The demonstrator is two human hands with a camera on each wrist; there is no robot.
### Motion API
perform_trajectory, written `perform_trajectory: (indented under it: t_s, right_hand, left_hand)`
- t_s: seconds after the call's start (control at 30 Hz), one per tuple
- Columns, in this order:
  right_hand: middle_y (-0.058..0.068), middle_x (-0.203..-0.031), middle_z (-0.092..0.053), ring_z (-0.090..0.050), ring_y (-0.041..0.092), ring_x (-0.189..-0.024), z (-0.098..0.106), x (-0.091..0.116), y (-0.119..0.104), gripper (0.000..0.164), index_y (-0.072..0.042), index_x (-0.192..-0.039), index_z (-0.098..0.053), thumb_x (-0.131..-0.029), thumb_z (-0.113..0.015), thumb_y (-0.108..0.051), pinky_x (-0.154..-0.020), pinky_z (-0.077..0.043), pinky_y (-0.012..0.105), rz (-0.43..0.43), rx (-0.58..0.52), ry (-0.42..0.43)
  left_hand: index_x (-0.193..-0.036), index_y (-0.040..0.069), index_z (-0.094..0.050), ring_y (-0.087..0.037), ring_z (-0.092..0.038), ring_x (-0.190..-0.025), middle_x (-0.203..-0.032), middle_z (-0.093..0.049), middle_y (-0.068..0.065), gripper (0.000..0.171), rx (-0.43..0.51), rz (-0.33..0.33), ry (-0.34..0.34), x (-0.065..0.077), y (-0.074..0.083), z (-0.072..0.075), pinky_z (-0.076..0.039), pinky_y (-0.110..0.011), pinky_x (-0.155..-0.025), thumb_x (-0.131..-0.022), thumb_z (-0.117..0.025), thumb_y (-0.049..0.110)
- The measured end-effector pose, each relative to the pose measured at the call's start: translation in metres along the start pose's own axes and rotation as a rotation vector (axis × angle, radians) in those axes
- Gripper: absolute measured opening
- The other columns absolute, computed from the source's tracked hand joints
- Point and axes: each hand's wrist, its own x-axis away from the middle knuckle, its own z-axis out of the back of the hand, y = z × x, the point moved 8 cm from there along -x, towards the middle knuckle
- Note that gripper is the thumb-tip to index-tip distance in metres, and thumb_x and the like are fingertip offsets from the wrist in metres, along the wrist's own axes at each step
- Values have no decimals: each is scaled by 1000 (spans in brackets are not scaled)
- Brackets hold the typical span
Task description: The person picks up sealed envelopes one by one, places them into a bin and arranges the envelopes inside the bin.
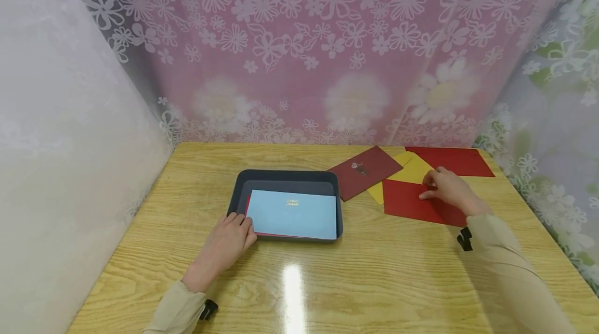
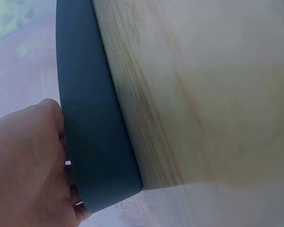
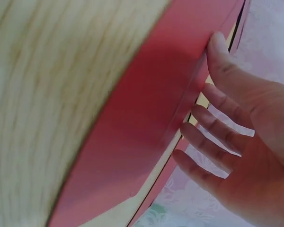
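Red envelope (image 1: 404, 203), right grip (image 1: 446, 188) perhaps touching far edge, tabletop (image 1: 398, 266) nearside

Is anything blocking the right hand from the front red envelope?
Nothing visible does. The right hand is right at the front red envelope; the yellow envelope lies beyond it, not over it.

The table (image 1: 365, 271) in the lower half of the frame shows wood grain under a smooth, glossy finish, with white reflection at the bottom centre. The dark tray (image 1: 290, 177), near the centre, looks like smooth, matt plastic. In it, the light blue envelope (image 1: 290, 219) is of paper with shiny gold print (image 1: 292, 202). At right, the red envelope (image 1: 404, 201) looks like matt paper. Across the top, the floral curtain (image 1: 281, 27) seems thin cloth.
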Motion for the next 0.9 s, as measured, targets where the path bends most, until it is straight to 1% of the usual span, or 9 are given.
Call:
perform_trajectory:
  t_s: [0.13,0.23,0.33,0.43,0.6,0.63,0.73,0.8,0.9]
  right_hand:
    - [22,-106,-57,-57,37,-97,0,3,0,59,8,-114,-64,-80,-84,-36,-85,-50,56,-3,-12,-35]
    - [21,-105,-56,-57,36,-95,-1,6,-3,62,8,-110,-63,-77,-86,-40,-84,-50,55,6,-15,-54]
    - [16,-97,-56,-56,30,-88,-4,7,-6,57,4,-101,-63,-75,-88,-40,-79,-51,48,12,-10,-80]
    - [10,-87,-54,-50,24,-81,-8,7,-8,52,0,-94,-60,-75,-87,-40,-73,-46,39,10,-17,-109]
    - [4,-79,-49,-46,20,-75,-12,11,-7,50,-2,-94,-53,-80,-84,-38,-68,-38,35,-22,-87,-147]
    - [5,-79,-50,-47,20,-74,-12,12,-7,50,-1,-96,-53,-81,-83,-38,-68,-38,36,-26,-101,-144]
    - [12,-87,-61,-57,25,-79,-11,15,-8,49,2,-106,-56,-86,-79,-37,-71,-48,41,2,-98,-95]
    - [16,-93,-66,-62,28,-82,-9,17,-10,46,3,-112,-58,-89,-76,-33,-74,-51,46,33,-77,-37]
    - [15,-95,-68,-65,28,-82,-4,19,-13,33,1,-115,-60,-95,-70,-24,-75,-53,48,68,-49,72]
  left_hand:
    - [-75,13,-42,-16,-28,-69,-70,-34,3,29,12,21,-16,0,-1,-1,-26,-28,-66,-98,-59,14]
    - [-75,13,-42,-17,-30,-69,-70,-34,3,28,16,26,-19,1,-1,-2,-26,-28,-66,-97,-58,14]
    - [-75,14,-42,-16,-29,-69,-70,-33,3,27,16,19,-13,0,-1,-1,-26,-27,-66,-97,-57,13]
    - [-75,14,-41,-15,-28,-69,-70,-32,3,28,15,11,-5,0,0,0,-26,-27,-66,-97,-59,13]
    - [-75,14,-41,-15,-27,-69,-70,-32,3,29,13,7,-10,0,0,0,-25,-27,-66,-97,-59,14]
    - [-75,14,-41,-15,-27,-69,-71,-32,3,29,13,8,-13,1,0,-1,-25,-28,-66,-97,-60,14]
    - [-76,15,-41,-16,-26,-70,-71,-33,3,29,12,10,-20,2,-1,-3,-25,-28,-66,-97,-60,14]
    - [-76,15,-41,-16,-26,-70,-71,-33,3,28,14,11,-23,2,-1,-3,-25,-28,-66,-98,-59,14]
    - [-75,15,-41,-15,-26,-70,-71,-33,3,28,14,14,-18,1,-1,-2,-25,-28,-66,-98,-59,14]
